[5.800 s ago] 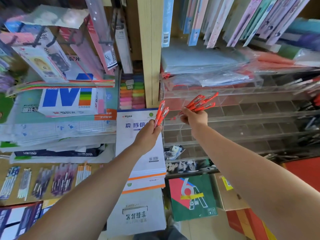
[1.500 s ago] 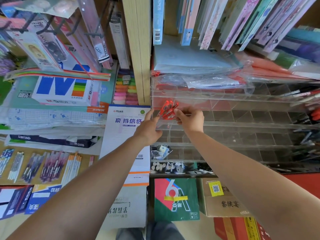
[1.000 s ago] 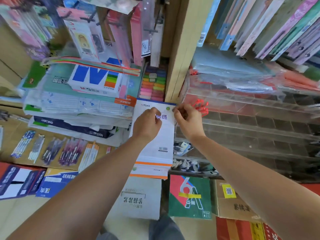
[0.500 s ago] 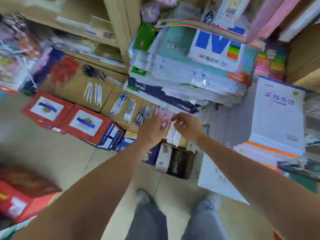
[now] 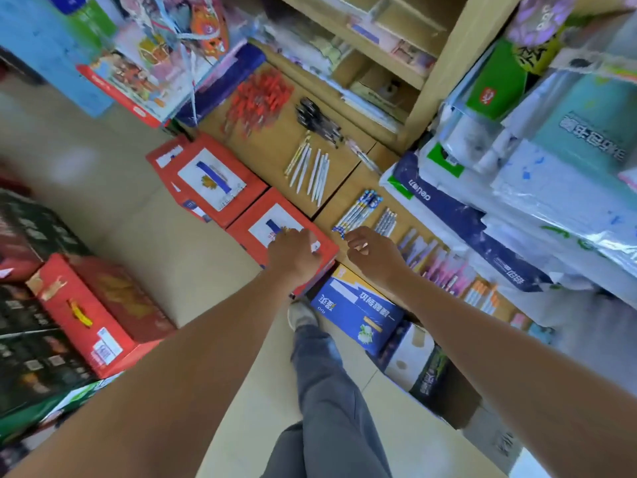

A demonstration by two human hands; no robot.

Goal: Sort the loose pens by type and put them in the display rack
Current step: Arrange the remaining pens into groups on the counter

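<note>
The view has swung from the rack, now out of sight, to the carton [image 5: 272, 150], so the red batch seems delivered and another type comes next. The left hand [image 5: 293, 253] hovers over a red box [image 5: 248, 229], fingers loosely curled and empty. The right hand [image 5: 374, 251], also curled and empty, nears the blue pens [image 5: 358, 212] at the carton's near edge.

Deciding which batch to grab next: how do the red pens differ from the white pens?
The red pens lie in a jumbled heap; the white pens are few, side by side. The red pens lie farther from the right hand than the white pens. Both rest loose on brown cardboard.
</note>
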